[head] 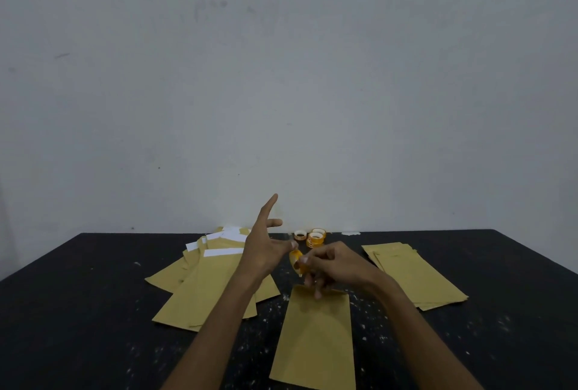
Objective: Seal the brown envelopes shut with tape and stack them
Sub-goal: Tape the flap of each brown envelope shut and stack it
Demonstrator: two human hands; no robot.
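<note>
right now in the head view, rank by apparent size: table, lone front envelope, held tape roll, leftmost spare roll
1. table
2. lone front envelope
3. held tape roll and leftmost spare roll: alike; held one nearer, part hidden, so unranked

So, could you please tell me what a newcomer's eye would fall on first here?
The two hands meeting in the centre: the right hand grips a yellow tape roll while the left hand, fingers splayed, has its thumb at the roll. Just below them one brown envelope lies alone, between a fanned pile on the left and a neater stack on the right.
</note>
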